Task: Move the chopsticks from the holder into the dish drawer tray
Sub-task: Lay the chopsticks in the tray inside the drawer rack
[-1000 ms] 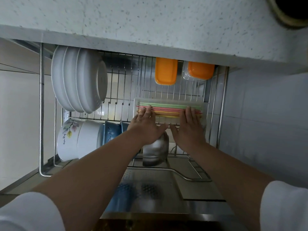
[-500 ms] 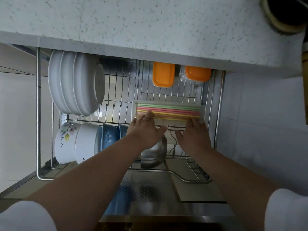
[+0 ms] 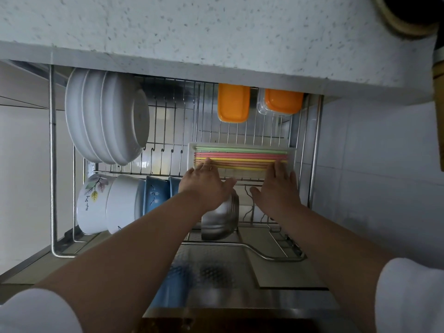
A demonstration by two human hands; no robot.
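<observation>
Chopsticks (image 3: 240,159) in tray (image 3: 241,146) (right of plates (image 3: 105,116))

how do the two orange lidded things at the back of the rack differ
The left orange lid shows no clear box under it, while the right orange lid sits on a clear plastic container whose rim shows at its left and lower edges. The left one reaches further toward the chopstick tray; the right one lies tucked further under the counter. Both are rounded orange rectangles on the wire rack.

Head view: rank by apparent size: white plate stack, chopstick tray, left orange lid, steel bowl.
1. white plate stack
2. chopstick tray, though hands hide its near edge
3/4. steel bowl and left orange lid: too close to rank; the bowl is nearer the camera and partly hidden by the left forearm.
</observation>
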